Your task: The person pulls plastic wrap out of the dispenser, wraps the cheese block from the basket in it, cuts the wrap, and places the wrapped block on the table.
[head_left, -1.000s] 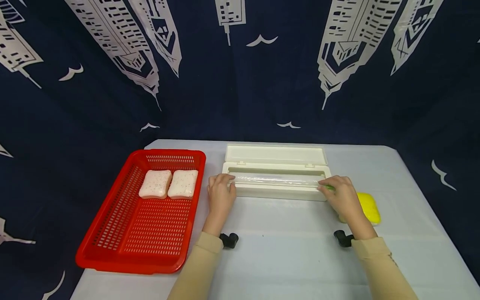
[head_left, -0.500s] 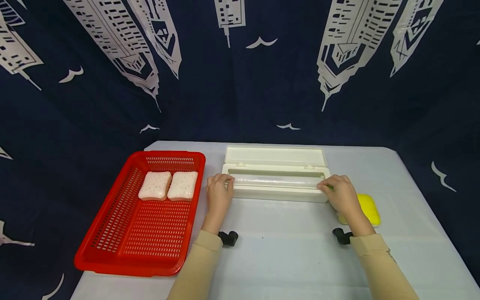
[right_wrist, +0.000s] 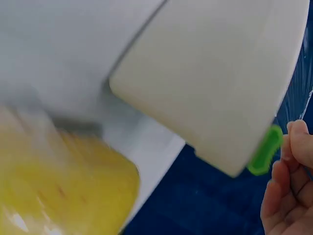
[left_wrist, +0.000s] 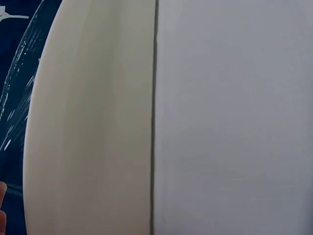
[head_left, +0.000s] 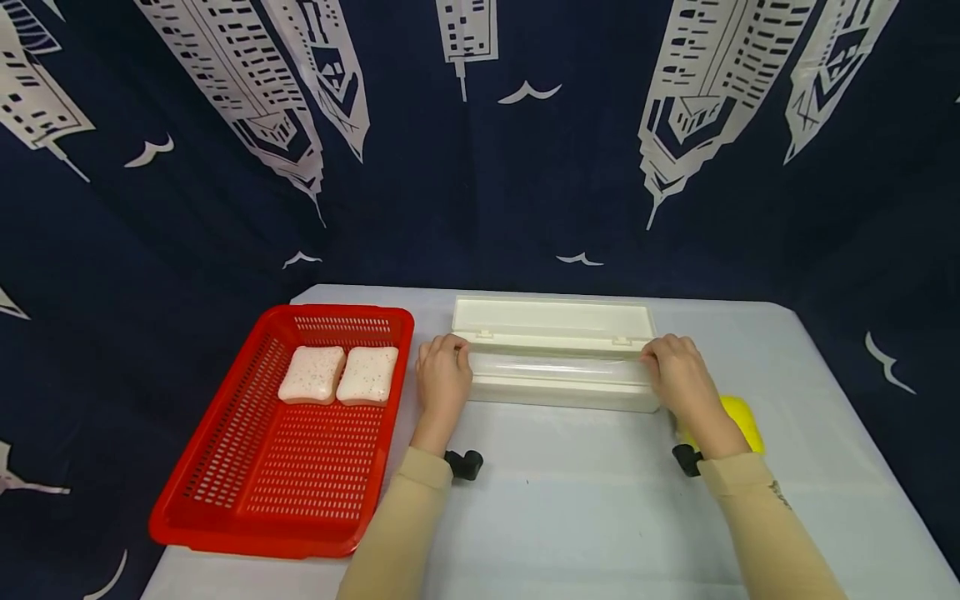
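Note:
A cream cling film dispenser (head_left: 562, 395) lies on the table with its lid (head_left: 551, 317) tipped back. Clear film (head_left: 555, 367) stretches across its opening between the two hands. At the left end, my left hand (head_left: 442, 379) pinches the film's edge; its fingertips (left_wrist: 2, 196) barely enter the left wrist view, beside the shiny film (left_wrist: 22, 68). My right hand (head_left: 684, 379) pinches the other corner, thumb and forefinger together in the right wrist view. Close to those fingers, a green slider (right_wrist: 266, 151) sits at the dispenser's end.
A red perforated basket (head_left: 255, 525) stands on the left, with two white speckled slabs, like bread slices (head_left: 311, 375), inside. Behind the right wrist lies a yellow rounded object (head_left: 742, 421), glossy in the right wrist view. A patterned navy cloth (head_left: 480, 183) hangs behind the table.
Both hands have risen slightly and moved away from the body, drawing the film up over the dispenser's opening. The green slider, visible earlier by the right fingers, is now hidden in the head view.

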`<state>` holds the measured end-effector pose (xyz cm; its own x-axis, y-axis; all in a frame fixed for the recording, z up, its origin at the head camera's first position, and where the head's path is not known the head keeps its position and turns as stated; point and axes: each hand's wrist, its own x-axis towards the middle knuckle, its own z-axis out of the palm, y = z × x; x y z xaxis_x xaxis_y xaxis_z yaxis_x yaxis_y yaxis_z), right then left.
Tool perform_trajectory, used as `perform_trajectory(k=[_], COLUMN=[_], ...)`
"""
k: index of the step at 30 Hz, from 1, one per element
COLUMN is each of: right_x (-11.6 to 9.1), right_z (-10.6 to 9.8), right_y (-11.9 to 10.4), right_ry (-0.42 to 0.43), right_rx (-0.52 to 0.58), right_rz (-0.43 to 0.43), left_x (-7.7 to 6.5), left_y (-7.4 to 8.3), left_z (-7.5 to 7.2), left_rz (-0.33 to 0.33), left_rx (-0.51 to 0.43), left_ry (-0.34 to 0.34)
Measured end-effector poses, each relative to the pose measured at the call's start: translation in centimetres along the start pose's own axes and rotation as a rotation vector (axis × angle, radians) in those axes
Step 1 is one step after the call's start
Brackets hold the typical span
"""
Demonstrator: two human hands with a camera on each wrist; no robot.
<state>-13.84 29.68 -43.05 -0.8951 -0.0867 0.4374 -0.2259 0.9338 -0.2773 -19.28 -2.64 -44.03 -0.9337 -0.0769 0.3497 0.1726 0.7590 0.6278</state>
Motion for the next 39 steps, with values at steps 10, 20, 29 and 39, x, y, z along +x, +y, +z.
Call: perform_trajectory(k=[10, 20, 29, 39], right_x=[0.8, 2.2, 3.6, 5.3], right_z=[-0.6, -2.2, -4.3, -7.0], right_y=[-0.1, -1.2, -2.3, -3.5], right_ry=[0.08, 0.175, 0.196, 0.257], right_rx=[-0.01, -0.013, -0.001, 0.002], right_rz=[-0.012, 0.004, 0.039, 0.073], left_x=[1.0, 2.5, 3.9, 5.4], left_y=[0.9, 2.3, 3.7, 5.6], left_z=[-0.6, -2.1, -4.2, -6.9], left_rz=[0.015, 0.093, 0.165, 0.23], left_rx=[0.014, -0.016, -0.03, -0.06], left_ry=[0.028, 0.076, 0.092, 0.113])
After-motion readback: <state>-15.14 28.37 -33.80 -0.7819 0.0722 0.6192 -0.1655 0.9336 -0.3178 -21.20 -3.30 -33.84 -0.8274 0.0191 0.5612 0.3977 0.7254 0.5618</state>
